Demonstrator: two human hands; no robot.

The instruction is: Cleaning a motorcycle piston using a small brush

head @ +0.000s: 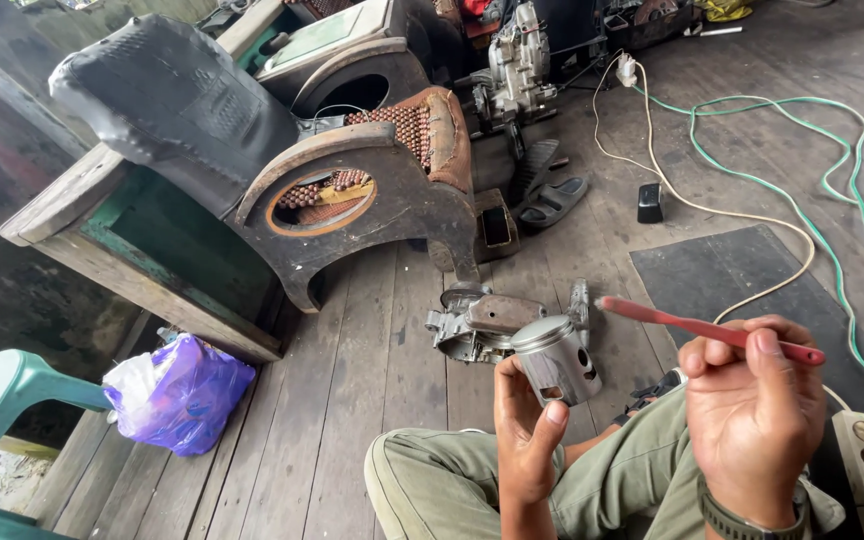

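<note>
**Piston in one hand, red brush in the other**

The left hand (527,440) holds a metal piston (555,358) above the lap, fingers curled around its lower skirt, thumb pressed near the pin hole. It looks like rigid, smooth, bare metal with some weight to it, likely slick, so the skirt grip seems the sound one, clear of the crown. The right hand (752,420) pinches a slim red-handled brush (707,327), fingers closed on the rear of the handle, tip pointing toward the piston but apart from it. The brush looks light and stiff. An engine part (472,325) lies on the plank floor (352,400) just beyond.
</note>
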